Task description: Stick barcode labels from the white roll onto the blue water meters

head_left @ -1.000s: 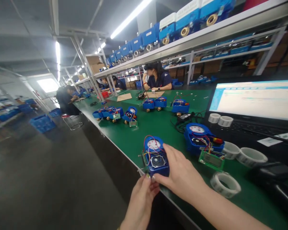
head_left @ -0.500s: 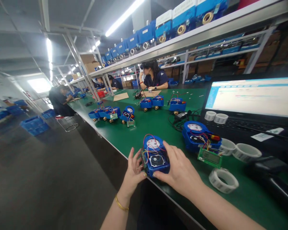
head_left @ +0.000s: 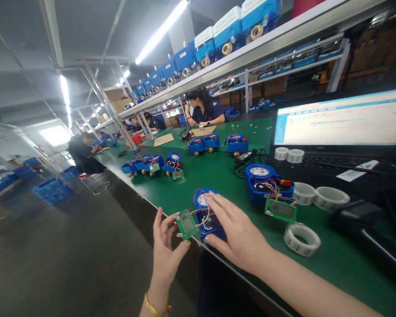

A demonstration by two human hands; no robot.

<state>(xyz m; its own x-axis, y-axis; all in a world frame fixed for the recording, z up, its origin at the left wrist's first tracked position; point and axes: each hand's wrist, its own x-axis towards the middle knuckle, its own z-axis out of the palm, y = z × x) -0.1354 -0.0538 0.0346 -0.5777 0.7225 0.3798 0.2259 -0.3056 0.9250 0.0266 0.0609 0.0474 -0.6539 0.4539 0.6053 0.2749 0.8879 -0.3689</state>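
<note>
In the head view, a blue water meter point(head_left: 198, 220) with its lid off sits at the table's front edge, its round dial and loose coloured wires showing. My right hand point(head_left: 237, 229) grips it from the right, fingers over the dial side and thumb at the near side, hiding part of it. Between thumb and fingertips, my left hand point(head_left: 166, 246) holds a small green circuit board point(head_left: 186, 223) with a grey display by its edges. Wires run from that board into the meter. Right of my hands stands another opened water meter point(head_left: 267, 182), its own display board point(head_left: 280, 210) hanging in front.
Rolls of labels point(head_left: 302, 239) lie on the green table point(head_left: 152, 193) at right, beside a black handheld scanner point(head_left: 359, 224) and a laptop point(head_left: 343, 123). More opened meters point(head_left: 148, 164) stand farther back. A shelf of meters point(head_left: 181, 57) runs overhead; a co-worker point(head_left: 206, 108) sits across.
The circuit board has come out to the left of the meter in my left hand, its display now facing up. My right hand has stayed on the meter, its fingers flatter over the top.
</note>
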